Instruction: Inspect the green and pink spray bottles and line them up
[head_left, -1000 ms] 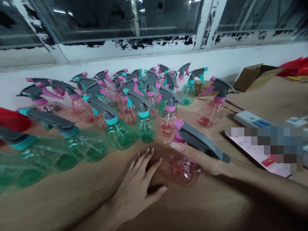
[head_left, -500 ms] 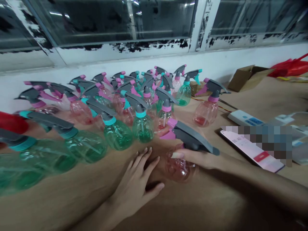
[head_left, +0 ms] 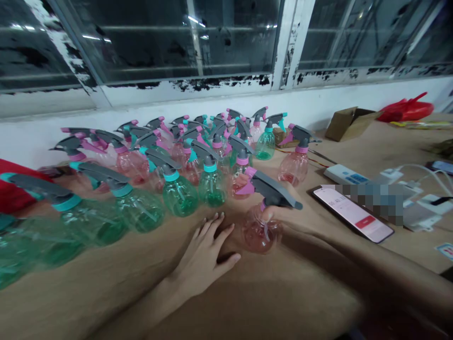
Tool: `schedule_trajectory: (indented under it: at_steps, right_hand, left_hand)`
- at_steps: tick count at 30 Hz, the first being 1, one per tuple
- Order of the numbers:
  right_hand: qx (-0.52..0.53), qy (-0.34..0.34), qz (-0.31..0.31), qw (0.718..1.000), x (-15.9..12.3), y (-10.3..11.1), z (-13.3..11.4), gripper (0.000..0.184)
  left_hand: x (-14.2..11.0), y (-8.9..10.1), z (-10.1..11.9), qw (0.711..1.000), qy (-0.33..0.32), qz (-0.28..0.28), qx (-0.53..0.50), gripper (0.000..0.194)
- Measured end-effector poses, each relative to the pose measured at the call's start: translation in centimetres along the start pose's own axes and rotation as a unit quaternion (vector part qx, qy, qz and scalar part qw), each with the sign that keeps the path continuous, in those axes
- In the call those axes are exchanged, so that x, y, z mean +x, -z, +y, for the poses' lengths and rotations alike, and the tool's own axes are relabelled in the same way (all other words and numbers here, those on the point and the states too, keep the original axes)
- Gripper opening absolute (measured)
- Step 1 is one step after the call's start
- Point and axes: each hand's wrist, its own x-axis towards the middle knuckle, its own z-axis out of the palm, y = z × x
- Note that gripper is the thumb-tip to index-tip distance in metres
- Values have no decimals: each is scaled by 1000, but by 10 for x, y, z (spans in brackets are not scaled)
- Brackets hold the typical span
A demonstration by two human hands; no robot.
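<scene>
My right hand [head_left: 286, 216] is wrapped round the neck of a clear pink spray bottle [head_left: 260, 236] with a grey head and pink trigger. That bottle stands on the wooden table, its nozzle facing left and away from me. Flat on the tabletop beside it, my left hand [head_left: 203, 255] holds nothing, fingers spread. Just beyond are a green spray bottle [head_left: 212, 188] with a turquoise collar and another green spray bottle [head_left: 180, 194]. A pink spray bottle [head_left: 294, 165] stands apart behind my right hand. Some right-hand fingers are hidden behind the bottle.
Several more green and pink spray bottles crowd the table to the left and back, below the windows. At right lie a phone [head_left: 354, 212], a white power strip [head_left: 348, 175] and cables. Farther back are an open cardboard box [head_left: 345, 123] and a red bag [head_left: 406, 110].
The camera view has shifted a little. My right hand stays on the pink spray bottle, which now appears slightly higher in view, and my left hand remains flat on the table.
</scene>
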Motion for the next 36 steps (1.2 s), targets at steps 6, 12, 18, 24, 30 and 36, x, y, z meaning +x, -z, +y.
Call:
schedule_trajectory:
  at_steps: [6, 12, 18, 24, 30, 36]
  right_hand:
    - [-44, -16, -43, 998, -6, 5, -6, 22]
    - [-139, 12, 21, 990, -28, 7, -15, 62]
    - [-212, -2, 20, 977, -35, 8, -10, 50]
    - [-259, 12, 74, 963, -28, 36, 22, 53]
    - [-250, 4, 110, 962, -1, 63, 57, 52]
    - [-262, 0, 112, 959, 26, 72, 74, 51]
  left_hand:
    - [0, 2, 2, 1000, -2, 7, 6, 53]
    - [-1, 0, 2, 1000, -6, 21, 11, 55]
    - [-2, -1, 1, 1000, 0, 19, 7, 55]
    - [-1, 1, 2, 1000, 5, 13, 0, 55]
    - [2, 0, 2, 1000, -4, 23, -2, 52]
    - [11, -6, 5, 999, -29, 42, -16, 50]
